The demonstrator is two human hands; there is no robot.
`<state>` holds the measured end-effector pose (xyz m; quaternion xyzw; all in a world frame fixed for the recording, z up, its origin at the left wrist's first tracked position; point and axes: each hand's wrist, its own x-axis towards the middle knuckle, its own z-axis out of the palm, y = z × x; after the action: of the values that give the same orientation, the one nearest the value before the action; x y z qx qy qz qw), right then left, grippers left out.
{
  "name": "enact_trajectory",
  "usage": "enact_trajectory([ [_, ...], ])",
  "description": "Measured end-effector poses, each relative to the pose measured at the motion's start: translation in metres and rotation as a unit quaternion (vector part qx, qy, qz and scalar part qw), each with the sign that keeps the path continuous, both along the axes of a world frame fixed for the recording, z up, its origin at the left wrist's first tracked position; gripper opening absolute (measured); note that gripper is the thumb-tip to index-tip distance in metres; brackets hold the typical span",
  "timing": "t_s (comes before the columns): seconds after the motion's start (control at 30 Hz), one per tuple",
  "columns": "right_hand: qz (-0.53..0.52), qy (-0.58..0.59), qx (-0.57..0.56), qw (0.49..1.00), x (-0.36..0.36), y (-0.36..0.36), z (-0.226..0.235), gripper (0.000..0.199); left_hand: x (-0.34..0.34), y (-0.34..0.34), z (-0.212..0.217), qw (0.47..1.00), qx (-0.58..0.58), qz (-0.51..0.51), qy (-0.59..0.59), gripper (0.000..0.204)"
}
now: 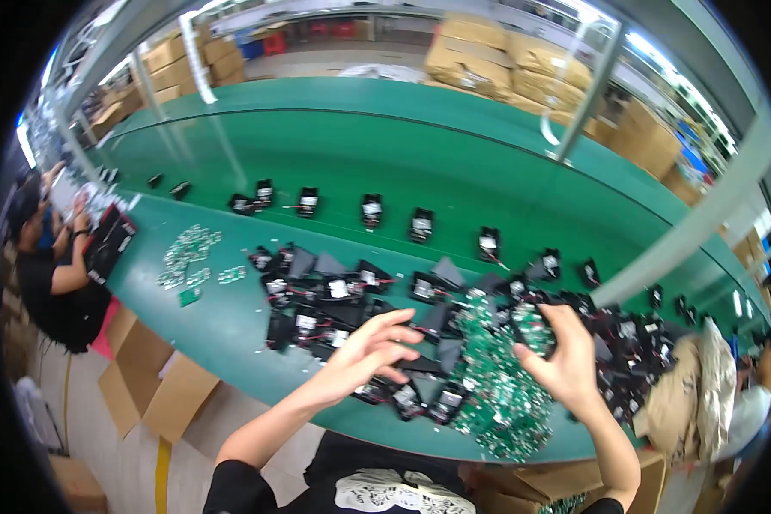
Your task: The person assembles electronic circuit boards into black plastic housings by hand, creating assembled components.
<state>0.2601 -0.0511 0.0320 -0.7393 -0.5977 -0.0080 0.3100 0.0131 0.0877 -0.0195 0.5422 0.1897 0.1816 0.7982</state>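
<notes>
My left hand [373, 355] hovers over a group of black plastic housings [338, 289], its fingers apart and nothing between them. My right hand [565, 355] curls its thumb and fingers round a black housing [546, 344], which hangs above a heap of small green circuit boards [505, 403]. Part of that housing is hidden behind the fingers. Many of the housings on the table carry white labels and thin red wires. More black housings [630, 343] are piled to the right of my right hand.
A green conveyor belt [334, 146] runs past the table [231, 343], with spaced housings on it. Loose boards [188, 248] lie at left. Open cartons [154, 377] stand at the front left and below right. Metal posts [668, 240] rise beyond. People [56, 248] work at both sides.
</notes>
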Motion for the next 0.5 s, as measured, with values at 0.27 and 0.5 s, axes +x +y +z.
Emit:
enact_trajectory([
  [0.27,0.188,-0.021,-0.02,0.982,-0.119,0.17,-0.033,0.076,0.009,0.077,-0.009,0.969,-0.094,0.213,-0.083,0.031],
  [0.5,0.234,0.091,-0.073,0.965,-0.111,0.188,-0.01,0.063,-0.121,0.306,-0.02,0.862,0.186,0.427,0.198,0.05],
])
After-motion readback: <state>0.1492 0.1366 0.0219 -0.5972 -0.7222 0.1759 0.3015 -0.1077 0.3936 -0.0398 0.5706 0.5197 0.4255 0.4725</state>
